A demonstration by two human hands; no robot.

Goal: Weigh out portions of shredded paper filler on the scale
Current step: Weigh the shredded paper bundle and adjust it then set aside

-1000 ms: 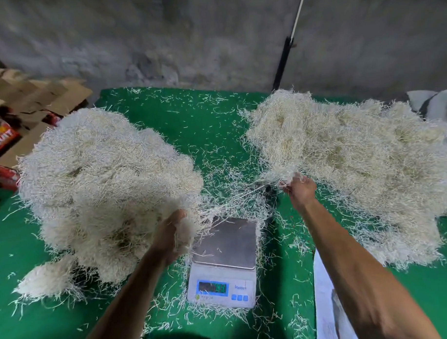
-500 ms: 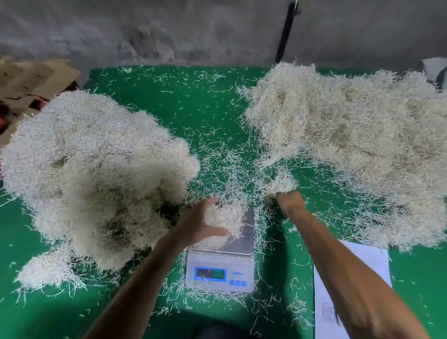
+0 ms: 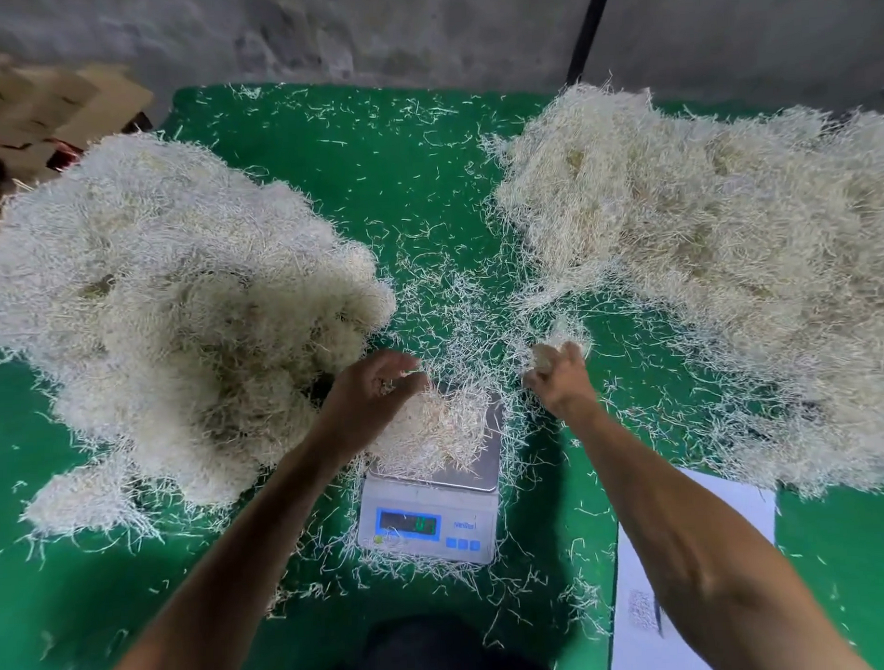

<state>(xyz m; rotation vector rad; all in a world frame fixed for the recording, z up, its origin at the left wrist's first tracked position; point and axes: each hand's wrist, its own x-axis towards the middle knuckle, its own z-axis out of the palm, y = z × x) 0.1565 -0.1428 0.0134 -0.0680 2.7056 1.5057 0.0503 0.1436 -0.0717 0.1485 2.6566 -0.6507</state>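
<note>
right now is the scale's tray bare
No, a clump of shredded paper lies on the scale tray under the left hand.

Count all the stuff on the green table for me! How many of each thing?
Big heaps of shredded paper: 2, left heap and right heap
Small clump on the scale: 1
Scale: 1
White paper sheet: 1
Total: 5

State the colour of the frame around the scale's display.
Blue: the frame around the display of the scale, seen from the head view.
</note>
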